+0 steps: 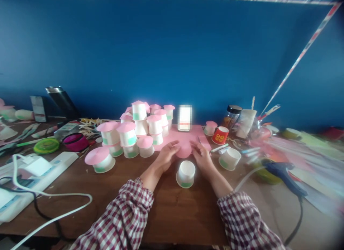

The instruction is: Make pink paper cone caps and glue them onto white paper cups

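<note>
Between my hands is a pink round paper piece (184, 150), held up over the near edge of a pink sheet (172, 136). My left hand (168, 154) has its fingertips closed at the left edge of the disc, and my right hand (202, 156) pinches near its right edge. Just below the disc, a white paper cup (186, 171) with a green patch stands upside down on the table. To the left, several similar cups with pink paper tops (127, 133) are grouped and stacked. Another bare white cup (231, 157) sits right of my right hand.
A blue hot glue gun (286, 176) with its cable lies at the right. A red paper cup (220, 135), a jar (231, 115) and markers (219, 148) are behind my right hand. At left lie a white power strip (57, 169), cables and a magenta pouch (75, 142).
</note>
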A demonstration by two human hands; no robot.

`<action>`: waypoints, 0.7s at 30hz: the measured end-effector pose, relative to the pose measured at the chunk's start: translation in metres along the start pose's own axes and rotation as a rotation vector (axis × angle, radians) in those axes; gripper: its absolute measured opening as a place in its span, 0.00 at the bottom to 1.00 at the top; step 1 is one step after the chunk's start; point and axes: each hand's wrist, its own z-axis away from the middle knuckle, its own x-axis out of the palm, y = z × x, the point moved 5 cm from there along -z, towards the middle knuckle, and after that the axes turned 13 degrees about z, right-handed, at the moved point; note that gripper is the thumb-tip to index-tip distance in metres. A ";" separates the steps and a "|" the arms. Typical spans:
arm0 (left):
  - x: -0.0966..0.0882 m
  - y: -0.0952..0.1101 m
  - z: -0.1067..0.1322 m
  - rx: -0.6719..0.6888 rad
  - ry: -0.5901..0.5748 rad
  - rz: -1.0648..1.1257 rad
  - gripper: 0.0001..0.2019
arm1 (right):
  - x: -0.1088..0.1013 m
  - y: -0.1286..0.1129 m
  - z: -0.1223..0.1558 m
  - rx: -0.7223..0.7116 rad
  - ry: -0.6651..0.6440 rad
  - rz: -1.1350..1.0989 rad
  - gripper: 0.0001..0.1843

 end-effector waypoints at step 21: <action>0.000 -0.005 -0.001 -0.035 -0.071 0.070 0.18 | 0.011 -0.001 0.006 0.105 -0.222 -0.181 0.20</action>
